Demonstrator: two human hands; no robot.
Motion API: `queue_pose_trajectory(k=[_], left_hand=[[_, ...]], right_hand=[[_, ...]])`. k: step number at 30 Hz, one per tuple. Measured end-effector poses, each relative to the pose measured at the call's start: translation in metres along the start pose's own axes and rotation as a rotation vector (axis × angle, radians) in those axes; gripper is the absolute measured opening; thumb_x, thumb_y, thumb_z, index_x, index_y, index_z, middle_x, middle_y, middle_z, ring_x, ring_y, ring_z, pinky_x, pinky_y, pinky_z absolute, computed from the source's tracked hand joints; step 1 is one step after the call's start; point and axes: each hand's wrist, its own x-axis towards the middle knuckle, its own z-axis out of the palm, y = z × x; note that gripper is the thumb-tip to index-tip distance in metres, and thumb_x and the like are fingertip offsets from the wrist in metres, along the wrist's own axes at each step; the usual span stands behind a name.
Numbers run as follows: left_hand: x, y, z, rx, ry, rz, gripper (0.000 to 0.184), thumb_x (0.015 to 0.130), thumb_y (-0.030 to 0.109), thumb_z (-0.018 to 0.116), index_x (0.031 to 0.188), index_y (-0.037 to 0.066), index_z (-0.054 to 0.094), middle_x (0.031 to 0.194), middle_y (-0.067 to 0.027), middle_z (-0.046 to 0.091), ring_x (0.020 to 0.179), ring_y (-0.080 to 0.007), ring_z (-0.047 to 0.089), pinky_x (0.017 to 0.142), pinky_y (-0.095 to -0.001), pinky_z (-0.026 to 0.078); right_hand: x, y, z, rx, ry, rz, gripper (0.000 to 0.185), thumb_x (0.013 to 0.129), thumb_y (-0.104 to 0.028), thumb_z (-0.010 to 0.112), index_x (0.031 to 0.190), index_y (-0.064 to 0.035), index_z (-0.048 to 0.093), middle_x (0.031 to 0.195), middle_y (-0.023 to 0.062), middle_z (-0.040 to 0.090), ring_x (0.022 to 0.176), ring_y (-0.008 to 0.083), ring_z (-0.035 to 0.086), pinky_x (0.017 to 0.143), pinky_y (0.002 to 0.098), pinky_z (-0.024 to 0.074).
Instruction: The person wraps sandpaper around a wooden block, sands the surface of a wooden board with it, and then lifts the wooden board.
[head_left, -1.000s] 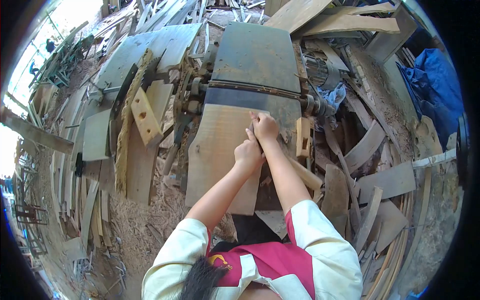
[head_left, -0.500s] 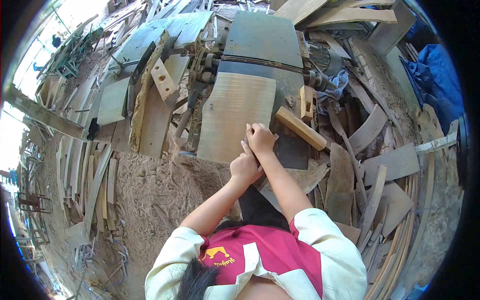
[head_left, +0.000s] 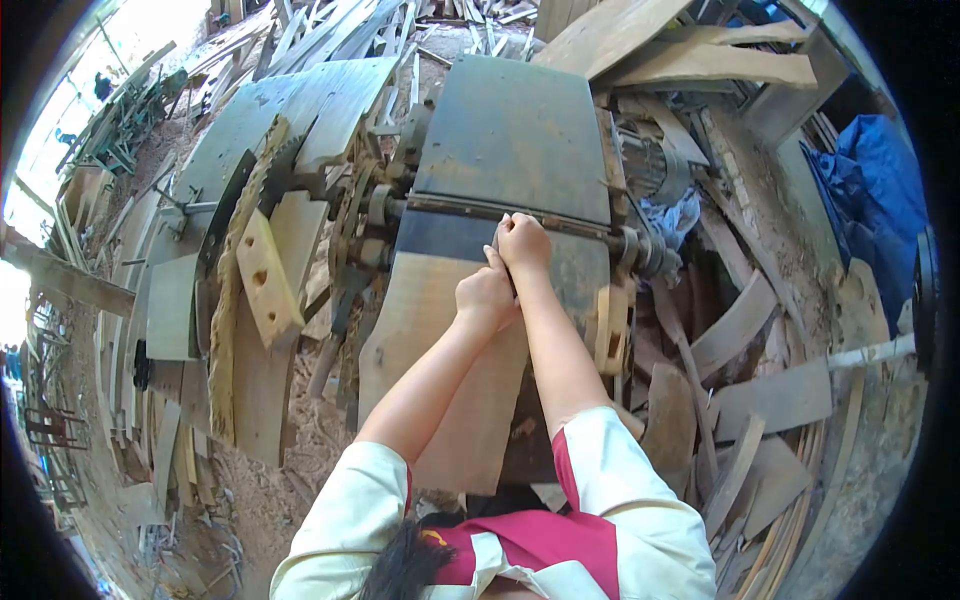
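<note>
A wide pale board [head_left: 440, 370] lies on the machine's near metal table [head_left: 432, 232], short of the cutter slot [head_left: 500, 211]. My left hand [head_left: 484, 297] is closed above the board's far part, pressed against my right wrist side. Slightly farther forward, my right hand [head_left: 524, 243] is a closed fist near the slot. A narrow dark thing shows between the two hands; its shape is mostly hidden by my fingers. Past the slot is the machine's far metal plate [head_left: 515, 135].
At the left stands a saw table [head_left: 290, 110] with a rough-edged plank [head_left: 235, 300] and a holed block [head_left: 265, 275]. Another holed block [head_left: 612, 328] sits right of the board. A motor [head_left: 655, 165], scrap wood and a blue tarp [head_left: 870, 200] are at the right.
Between one second and half a second ago, both hands came back toward my body over the board. Since then they have moved forward to near the slot, and the camera view has shifted.
</note>
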Motion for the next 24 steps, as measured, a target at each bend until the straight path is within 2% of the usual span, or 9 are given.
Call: queue_pose_trajectory(k=[4,7,12,18,20,24], left_hand=[[0.022,-0.005,-0.007,-0.097,0.026,-0.017,0.087,0.072,0.042,0.057,0.130,-0.013,0.023,0.079,-0.0156,0.064,0.071,-0.0268,0.064,0.061,-0.0367,0.050],[-0.001,-0.008,-0.007,-0.119,0.016,0.037,0.092,0.069,0.047,0.058,0.129,-0.013,0.024,0.079,-0.0158,0.064,0.071,-0.0271,0.064,0.061,-0.0369,0.050],[-0.098,-0.031,0.005,-0.094,0.048,0.003,0.095,0.067,0.050,0.059,0.130,-0.013,0.024,0.076,-0.0154,0.063,0.066,-0.0262,0.063,0.057,-0.0352,0.050],[-0.246,-0.043,0.031,-0.126,0.074,-0.109,0.094,0.070,0.053,0.054,0.131,-0.012,0.023,0.073,-0.0143,0.063,0.061,-0.0241,0.063,0.052,-0.0356,0.049],[-0.288,-0.041,0.032,-0.097,0.030,-0.181,0.095,0.071,0.054,0.054,0.130,-0.013,0.023,0.069,-0.0134,0.063,0.057,-0.0231,0.063,0.049,-0.0357,0.049],[-0.318,-0.048,0.035,-0.081,0.059,-0.107,0.097,0.072,0.055,0.053,0.129,-0.017,0.021,0.066,-0.0136,0.063,0.055,-0.0233,0.062,0.047,-0.0358,0.049]], right_hand=[[0.023,0.001,0.010,0.003,-0.064,-0.027,0.027,0.081,-0.026,0.048,0.073,-0.0039,0.061,0.081,0.0162,0.062,0.075,0.0342,0.060,0.067,0.0441,0.0483],[-0.003,-0.001,0.000,0.022,0.091,-0.002,0.025,0.081,-0.025,0.049,0.071,-0.0037,0.060,0.078,0.0158,0.061,0.074,0.0352,0.059,0.065,0.0452,0.0474],[-0.097,-0.026,-0.018,0.028,0.028,-0.049,0.025,0.083,-0.025,0.048,0.072,-0.0051,0.058,0.078,0.0146,0.060,0.074,0.0341,0.058,0.065,0.0444,0.0470],[-0.241,-0.053,-0.052,0.027,-0.054,-0.075,0.025,0.083,-0.026,0.050,0.069,-0.0057,0.057,0.076,0.0125,0.059,0.074,0.0324,0.057,0.064,0.0432,0.0476],[-0.279,-0.059,-0.061,0.010,-0.046,-0.168,0.026,0.083,-0.025,0.051,0.067,-0.0056,0.056,0.075,0.0115,0.058,0.074,0.0314,0.058,0.062,0.0426,0.0481],[-0.311,-0.063,-0.072,-0.001,-0.033,-0.135,0.026,0.082,-0.026,0.051,0.067,-0.0053,0.056,0.077,0.0113,0.059,0.075,0.0308,0.058,0.062,0.0422,0.0486]])
